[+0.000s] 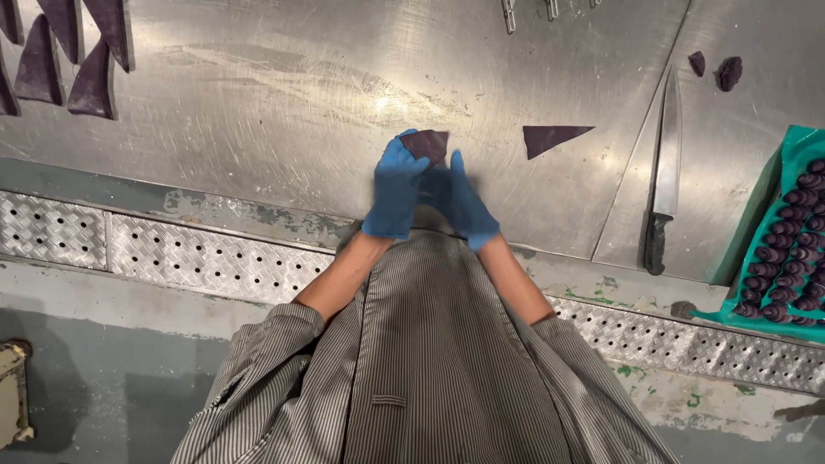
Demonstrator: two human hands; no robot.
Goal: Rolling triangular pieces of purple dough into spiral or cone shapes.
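Head view, looking down over a grey pinstriped jacket. Left hand and right hand, both in blue gloves, fingers closed together around a dark purple dough piece just above the scratched steel table. Near, to the right: a flat purple dough triangle. Further right, a long knife with black handle, lying lengthwise. Far right, a teal tray of small ridged purple rolls. Top left, more matte purple wedges. Below, perforated tread-plate strip.
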